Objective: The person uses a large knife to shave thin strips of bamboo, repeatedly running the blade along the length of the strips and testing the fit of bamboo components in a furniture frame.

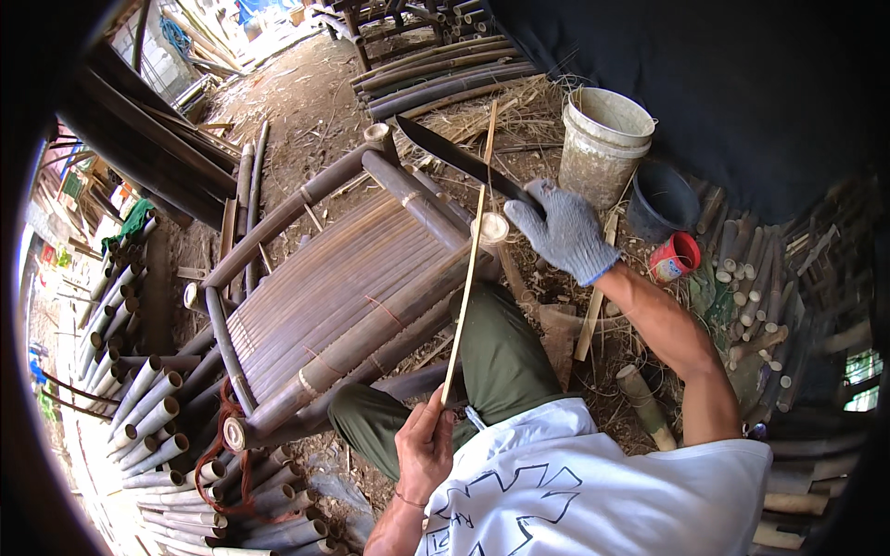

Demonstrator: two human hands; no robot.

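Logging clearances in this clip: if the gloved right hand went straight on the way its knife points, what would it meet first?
The right hand would probably meet the bamboo strip first; it crosses the knife just ahead, though depth there is unclear.

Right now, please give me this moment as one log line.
left hand: holds bamboo strip | right hand: gloved, holds machete across strip

black blade [454, 154], pale yellow strip [467, 292], brown bamboo frame [357, 327] (striped seat [324, 292]), red tub [683, 247]
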